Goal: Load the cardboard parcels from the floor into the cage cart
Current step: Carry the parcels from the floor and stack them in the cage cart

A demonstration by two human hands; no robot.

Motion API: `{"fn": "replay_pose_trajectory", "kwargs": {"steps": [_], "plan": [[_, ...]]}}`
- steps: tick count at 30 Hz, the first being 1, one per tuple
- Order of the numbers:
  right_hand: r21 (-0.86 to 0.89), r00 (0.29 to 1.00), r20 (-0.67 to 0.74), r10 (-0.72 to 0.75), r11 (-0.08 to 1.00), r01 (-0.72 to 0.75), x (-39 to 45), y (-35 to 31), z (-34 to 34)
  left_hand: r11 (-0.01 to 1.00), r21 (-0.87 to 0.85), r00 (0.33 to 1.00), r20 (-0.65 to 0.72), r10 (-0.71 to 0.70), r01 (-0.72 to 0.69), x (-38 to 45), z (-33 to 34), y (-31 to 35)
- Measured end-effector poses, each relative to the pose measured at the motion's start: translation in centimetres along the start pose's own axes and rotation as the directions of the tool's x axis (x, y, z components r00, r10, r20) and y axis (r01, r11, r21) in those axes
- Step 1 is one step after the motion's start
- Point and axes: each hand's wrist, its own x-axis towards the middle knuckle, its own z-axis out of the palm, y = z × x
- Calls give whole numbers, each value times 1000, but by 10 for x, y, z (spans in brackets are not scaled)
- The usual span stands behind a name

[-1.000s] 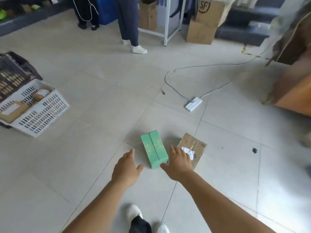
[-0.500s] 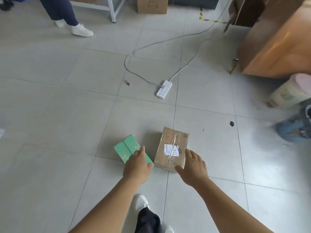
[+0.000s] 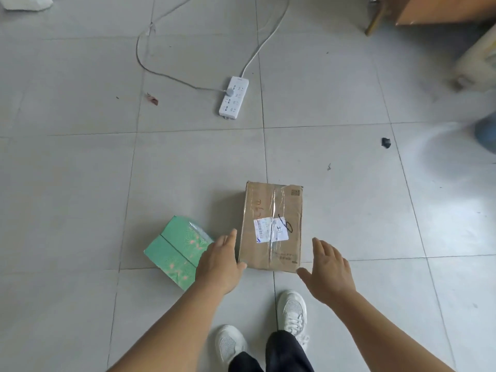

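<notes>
Both hands flat-fingered, gripping nothing: left hand (image 3: 218,264) at the near-left corner of the brown parcel (image 3: 271,226), right hand (image 3: 328,267) just off its near-right corner. Parcel flat on the floor (image 3: 80,183), green box (image 3: 177,249) just left of it, power strip (image 3: 233,97) well beyond. Cage cart not in view, so I'd judge the loading of these two not yet started.

The floor (image 3: 80,183) is pale grey tile with thin dark joints. On it lie a taped brown cardboard parcel (image 3: 271,226) with a white label, a green box (image 3: 175,249) just to its left, a white power strip (image 3: 233,98) with its cords farther off, and small dark scraps (image 3: 386,142).
</notes>
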Motion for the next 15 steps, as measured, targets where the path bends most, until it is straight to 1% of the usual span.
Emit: {"fn": "replay_pose_trajectory", "kwargs": {"steps": [4,7,11,13,15], "plan": [[77,999,36,19,997,-22,60,10,40,999,-29,1000,22,-19,20,68,32,2],[130,998,55,30,991,-37,106,19,67,997,-57,998,40,-57,59,117,61,-1],[245,995,79,57,967,-75,163,30,99,985,-118,990,64,-123,130,172,99,-8],[333,994,76,78,938,-99,186,32,114,970,-179,985,76,-154,166,193,117,-14],[415,993,68,91,903,-111,204,33,130,938,-283,980,91,-179,198,208,132,-20]]}}
